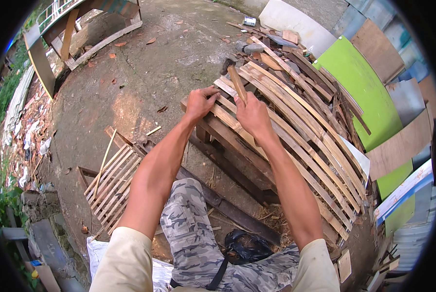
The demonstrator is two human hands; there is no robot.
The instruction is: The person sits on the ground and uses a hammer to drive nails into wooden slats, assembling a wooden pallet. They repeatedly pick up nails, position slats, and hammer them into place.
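Observation:
My right hand (253, 117) is wrapped round the wooden handle of a hammer (237, 83). The hammer's dark head points away from me, above the far ends of the slats. To its left, my left hand (201, 103) rests by the far left end of the slats, thumb and fingers pinched together. Whatever is between those fingertips is too small to make out. Long thin wooden slats (303, 134) lie side by side with narrow gaps, running from my hands toward the near right. Under their left side is a wooden support (227, 152).
A smaller slatted wooden panel (112, 187) lies left of my legs. Scrap wood (320, 90) is heaped beyond the slats, with a green board (361, 97) leaning at the right. A black plastic bag (247, 248) lies between my knees. A wooden structure (69, 36) stands far left.

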